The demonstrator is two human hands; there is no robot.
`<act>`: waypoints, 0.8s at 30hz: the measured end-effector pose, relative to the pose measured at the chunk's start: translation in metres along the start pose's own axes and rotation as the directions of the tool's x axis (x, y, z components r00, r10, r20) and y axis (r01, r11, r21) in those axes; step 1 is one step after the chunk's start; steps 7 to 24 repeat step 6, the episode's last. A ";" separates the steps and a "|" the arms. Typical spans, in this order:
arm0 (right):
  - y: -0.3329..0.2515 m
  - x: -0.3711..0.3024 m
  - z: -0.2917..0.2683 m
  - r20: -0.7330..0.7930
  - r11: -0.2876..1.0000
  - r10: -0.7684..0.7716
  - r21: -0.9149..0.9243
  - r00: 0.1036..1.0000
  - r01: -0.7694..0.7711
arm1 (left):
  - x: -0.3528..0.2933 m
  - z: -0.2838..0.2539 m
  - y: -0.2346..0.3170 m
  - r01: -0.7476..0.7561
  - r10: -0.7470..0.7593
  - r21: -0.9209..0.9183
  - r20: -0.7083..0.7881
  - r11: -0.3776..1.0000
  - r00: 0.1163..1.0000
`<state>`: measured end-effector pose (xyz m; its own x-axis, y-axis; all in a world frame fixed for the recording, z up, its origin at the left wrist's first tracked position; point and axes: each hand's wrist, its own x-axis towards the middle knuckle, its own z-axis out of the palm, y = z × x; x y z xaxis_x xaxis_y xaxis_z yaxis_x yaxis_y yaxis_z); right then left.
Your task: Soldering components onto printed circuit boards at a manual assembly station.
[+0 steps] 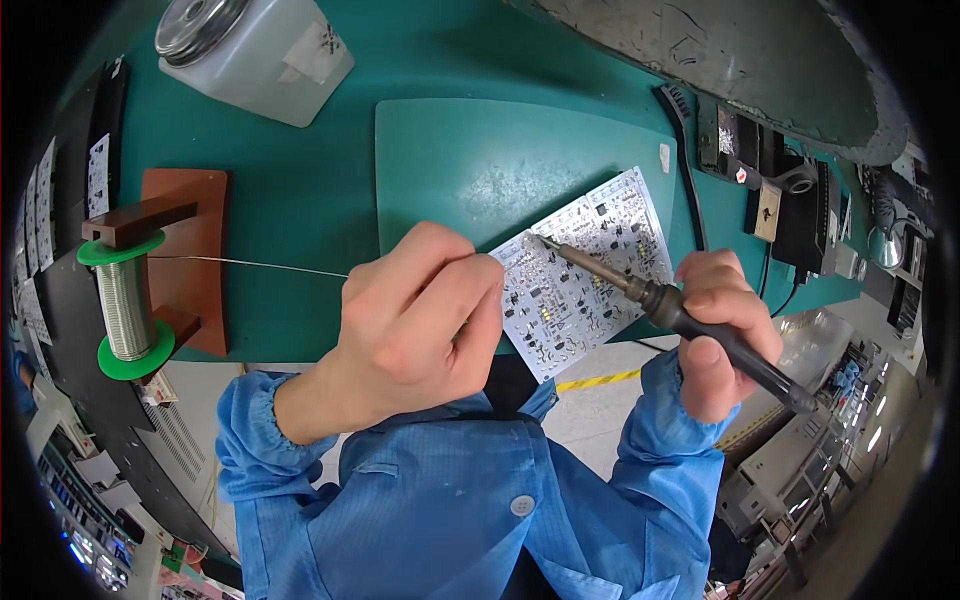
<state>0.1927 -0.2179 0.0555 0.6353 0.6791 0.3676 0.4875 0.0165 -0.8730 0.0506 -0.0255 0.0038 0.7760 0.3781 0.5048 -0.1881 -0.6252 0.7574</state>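
My right hand (pixel 722 335) is closed round the dark handle of a soldering iron (pixel 655 298). The iron's tip reaches the upper left part of a white circuit board (pixel 590 275), which is dotted with small components and lies tilted on a green mat. Whether the tip touches the board I cannot tell. My left hand (pixel 415 315) pinches solder wire (pixel 250 263) at the board's left edge; the wire's end is hidden behind the fingers. That wire runs left to a spool (pixel 127 310) with green flanges, held on a brown stand (pixel 190 270).
A translucent square bottle (pixel 265 60) with a metal lid stands at the far left. The green mat (pixel 440 150) lies under the board. At the right are a black brush (pixel 685 150) and dark equipment with cables (pixel 800 215). A large grey metal piece (pixel 740 60) overhangs the far right.
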 end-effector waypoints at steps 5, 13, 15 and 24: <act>0.004 0.007 -0.001 0.084 1.000 0.000 0.000 0.996 0.001 | -0.002 0.005 -0.005 -0.031 0.032 0.027 -0.018 0.999 0.999; 0.004 0.008 -0.001 0.091 1.000 0.008 0.004 0.996 -0.009 | -0.002 0.004 -0.005 -0.030 0.030 0.027 -0.018 0.999 0.999; 0.004 0.008 -0.001 0.091 1.000 0.008 0.004 0.996 -0.009 | -0.002 0.004 -0.005 -0.030 0.030 0.027 -0.018 0.999 0.999; 0.004 0.008 -0.001 0.091 1.000 0.008 0.004 0.996 -0.009 | -0.002 0.004 -0.005 -0.030 0.030 0.027 -0.018 0.999 0.999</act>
